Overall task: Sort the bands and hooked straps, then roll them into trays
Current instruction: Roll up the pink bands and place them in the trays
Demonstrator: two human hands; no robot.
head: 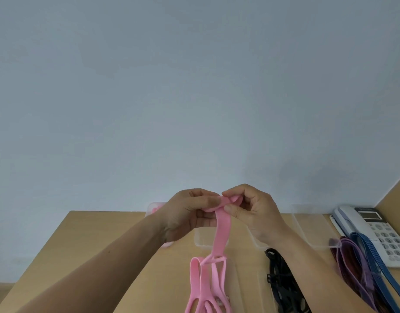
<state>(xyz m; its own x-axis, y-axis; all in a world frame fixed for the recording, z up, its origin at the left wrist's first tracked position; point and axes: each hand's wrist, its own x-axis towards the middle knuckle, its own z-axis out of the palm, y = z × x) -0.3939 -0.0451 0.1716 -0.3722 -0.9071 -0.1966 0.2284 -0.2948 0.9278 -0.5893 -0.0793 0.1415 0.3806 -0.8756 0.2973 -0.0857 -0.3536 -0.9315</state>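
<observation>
Both hands up off the table, over its far half. Left hand [187, 214] and right hand [253, 213] each pinch the top end of the pink strap [221, 233], fingers curled round a small fold or roll of it between the thumbs. Can't tell how many turns are in it. The rest of the strap hangs straight down to a pink slider [216, 259], then runs as several loops on the table toward the near edge and out of frame. The hands and forearms block most of the centre tray [202, 240] – clear plastic, only a bare corner shows. The left tray [152, 207] peeks out behind the left wrist with something pink in it, mostly hidden. The right tray [314, 231] is clear and unobstructed at the back. Black straps [282, 283] lie piled just right of the pink loops, under the right forearm. Further right are purple bands [350, 260] and a blue band [372, 260], side by side, with the blue one lying partly over a white desk phone [381, 231] in the back right corner. The table [99, 249] is light wood – pushed up against a plain pale blue-grey wall [194, 86]. A wood panel [395, 199] stands at the far right edge.
</observation>
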